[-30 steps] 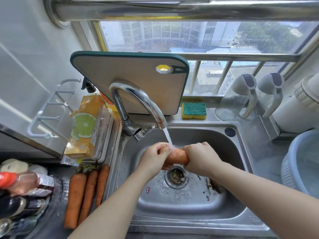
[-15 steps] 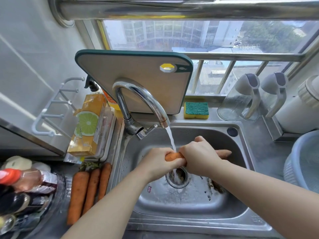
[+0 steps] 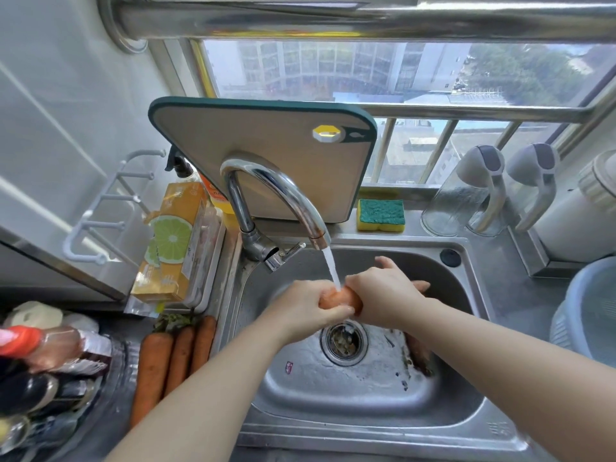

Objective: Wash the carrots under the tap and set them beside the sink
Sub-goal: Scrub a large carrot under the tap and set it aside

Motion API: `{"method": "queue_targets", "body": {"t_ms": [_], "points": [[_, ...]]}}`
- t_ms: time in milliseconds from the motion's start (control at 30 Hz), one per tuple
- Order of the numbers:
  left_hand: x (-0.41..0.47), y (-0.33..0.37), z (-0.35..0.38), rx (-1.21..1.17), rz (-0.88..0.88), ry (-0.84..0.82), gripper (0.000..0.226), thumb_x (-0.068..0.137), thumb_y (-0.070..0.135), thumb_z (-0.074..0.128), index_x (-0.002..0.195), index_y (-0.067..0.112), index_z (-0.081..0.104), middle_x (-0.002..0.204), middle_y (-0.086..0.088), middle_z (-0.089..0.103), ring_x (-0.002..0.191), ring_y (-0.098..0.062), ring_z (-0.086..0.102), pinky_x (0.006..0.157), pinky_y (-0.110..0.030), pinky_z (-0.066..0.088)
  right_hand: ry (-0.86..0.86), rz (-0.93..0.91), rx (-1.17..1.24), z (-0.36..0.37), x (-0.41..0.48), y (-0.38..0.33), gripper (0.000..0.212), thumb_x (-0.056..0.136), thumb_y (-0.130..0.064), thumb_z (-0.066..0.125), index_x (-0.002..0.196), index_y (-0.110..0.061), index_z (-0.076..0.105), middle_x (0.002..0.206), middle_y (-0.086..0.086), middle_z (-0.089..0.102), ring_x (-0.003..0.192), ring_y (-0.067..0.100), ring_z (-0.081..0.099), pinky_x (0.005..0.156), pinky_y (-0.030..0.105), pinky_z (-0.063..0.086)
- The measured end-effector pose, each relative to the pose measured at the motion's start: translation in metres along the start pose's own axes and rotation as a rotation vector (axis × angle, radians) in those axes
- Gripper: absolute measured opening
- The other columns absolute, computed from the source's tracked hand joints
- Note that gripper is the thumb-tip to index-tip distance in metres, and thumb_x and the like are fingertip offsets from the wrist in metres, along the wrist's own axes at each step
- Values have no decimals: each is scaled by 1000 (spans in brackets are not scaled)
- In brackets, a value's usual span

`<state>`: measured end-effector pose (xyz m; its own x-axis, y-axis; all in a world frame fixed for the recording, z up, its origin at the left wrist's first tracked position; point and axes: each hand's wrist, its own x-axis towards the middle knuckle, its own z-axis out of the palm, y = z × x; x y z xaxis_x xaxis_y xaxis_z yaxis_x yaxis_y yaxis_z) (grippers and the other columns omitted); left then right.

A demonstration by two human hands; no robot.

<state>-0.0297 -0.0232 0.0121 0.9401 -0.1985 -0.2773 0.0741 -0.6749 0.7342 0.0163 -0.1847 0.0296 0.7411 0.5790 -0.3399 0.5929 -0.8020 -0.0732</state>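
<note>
Steel sink (image 3: 466, 411), carrot (image 3: 340, 298) lying left-right under tap (image 3: 276, 191), both hands' fingers clamped on it.

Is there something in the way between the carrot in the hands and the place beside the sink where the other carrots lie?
Nothing visible blocks it. The carrot is held over the drain by the left hand and right hand. Three carrots lie left of the sink; only its low left rim lies between.

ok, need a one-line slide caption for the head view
Both hands, left hand and right hand, hold a carrot under the running tap; three more carrots lie beside the sink.
</note>
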Motion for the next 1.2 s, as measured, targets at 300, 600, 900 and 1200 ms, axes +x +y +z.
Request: {"method": "queue_targets", "body": {"t_ms": [300, 600, 900, 1200], "points": [[1, -13, -5, -79, -45, 41, 42, 97, 39, 41, 63, 23, 59, 64, 8, 60, 67, -15, 55, 65, -31, 40, -71, -84, 175, 0, -13, 0, 36, 95, -54, 36, 107, -22, 47, 97, -10, 52, 113, 16, 54, 118, 49, -5], [5, -3, -4, 9, -58, 154, 38, 101, 28, 34, 88, 16, 67, 88, -8, 65, 89, -25, 59, 70, -29, 37, -125, 30, 565, -9, -3, 5, 33, 89, -55, 51, 62, -36, 46, 60, -18, 49, 67, -1, 47, 101, 43, 24], [5, 1, -3, 34, -68, 230, 28, 98, 32, 38, 82, 15, 52, 71, -2, 57, 72, -24, 56, 67, -39, 43, -95, 0, 723, -8, -7, 7, 31, 86, -48, 61, 56, -46, 53, 49, -25, 49, 58, 0, 42, 78, 31, 32], [6, -3, -5, 1, -157, 232, 35, 98, 32, 39, 81, 5, 53, 77, -13, 60, 77, -29, 57, 62, -33, 36, -77, -89, 641, -7, -9, 7, 18, 83, -39, 69, 72, -45, 56, 64, -15, 54, 58, 0, 47, 64, 21, 36]]}}
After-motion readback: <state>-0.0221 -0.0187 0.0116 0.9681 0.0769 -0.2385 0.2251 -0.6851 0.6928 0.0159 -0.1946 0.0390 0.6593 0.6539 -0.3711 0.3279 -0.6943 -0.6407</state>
